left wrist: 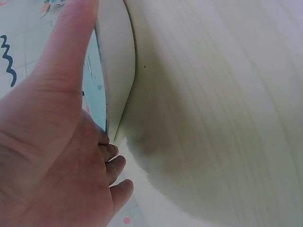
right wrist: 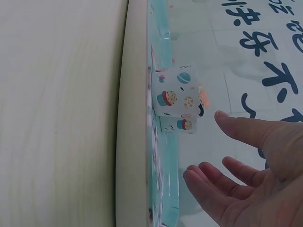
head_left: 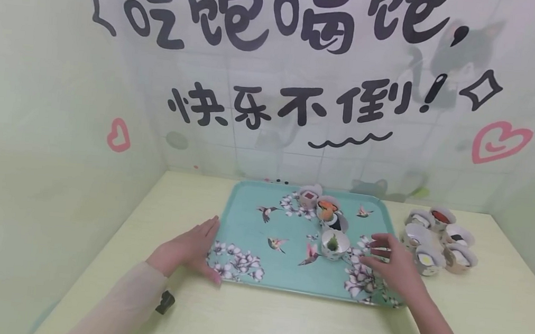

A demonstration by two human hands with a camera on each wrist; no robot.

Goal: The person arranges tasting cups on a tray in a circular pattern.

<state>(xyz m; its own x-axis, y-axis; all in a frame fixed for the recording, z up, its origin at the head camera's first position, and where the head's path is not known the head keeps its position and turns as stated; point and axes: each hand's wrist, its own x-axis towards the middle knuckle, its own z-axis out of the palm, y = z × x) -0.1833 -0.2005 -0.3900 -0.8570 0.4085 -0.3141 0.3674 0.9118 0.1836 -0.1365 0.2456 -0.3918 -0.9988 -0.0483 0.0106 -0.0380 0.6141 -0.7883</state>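
Observation:
A turquoise tray point(head_left: 245, 223) printed with birds and blossoms lies on the table. My left hand point(head_left: 193, 248) rests at its left front corner, fingers along the left side and thumb by the front edge. Over the tray's right part, my right hand point(head_left: 394, 268) holds nothing, its fingers spread and loosely bent. Nearest to it on the tray stands a paper cup point(head_left: 333, 254) with a green leafy piece. Behind that are a cup with a dark filling point(head_left: 337, 222), one with an orange filling point(head_left: 327, 210) and one with a dark red square point(head_left: 309, 198). Cupcake prints cover the front cup point(right wrist: 176, 94) in the right wrist view.
Several more filled paper cups point(head_left: 461, 261) stand close together on the table point(head_left: 497, 325), right of the tray. A white printed sheet point(head_left: 268, 156) with black lettering hangs behind the table. Pale side panels point(head_left: 118, 186) close it in.

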